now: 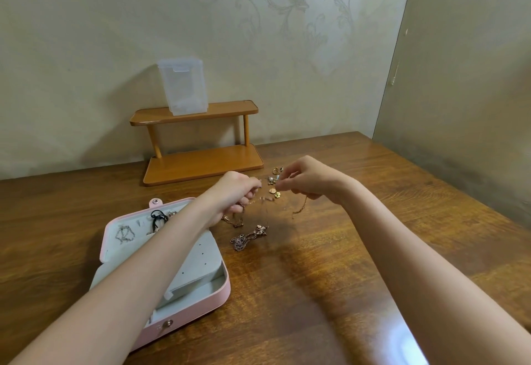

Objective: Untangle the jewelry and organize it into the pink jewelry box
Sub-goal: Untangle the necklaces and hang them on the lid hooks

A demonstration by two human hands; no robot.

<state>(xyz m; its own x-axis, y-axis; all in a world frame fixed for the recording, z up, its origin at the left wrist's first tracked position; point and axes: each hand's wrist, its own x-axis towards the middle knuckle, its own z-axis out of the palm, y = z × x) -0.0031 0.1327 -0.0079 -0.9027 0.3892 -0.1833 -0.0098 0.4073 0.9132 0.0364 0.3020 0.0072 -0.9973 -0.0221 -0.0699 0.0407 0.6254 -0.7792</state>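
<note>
The pink jewelry box (221, 292) lies open at the lower left, with a silver chain (124, 234) and a black piece (158, 217) in its lid. My left hand (234, 195) and my right hand (304, 179) are raised above the table, and each pinches part of a thin gold chain (300, 208) stretched between them. Its loose ends hang down. A tangled rose-gold necklace (248, 237) lies on the table below the hands. Several small gold earrings and charms (275, 185) lie just behind the hands.
A small two-tier wooden shelf (201, 140) stands against the wall behind the jewelry, with a clear plastic container (182, 85) on its top tier. The wooden table (359, 264) meets a wall at the back and at the right.
</note>
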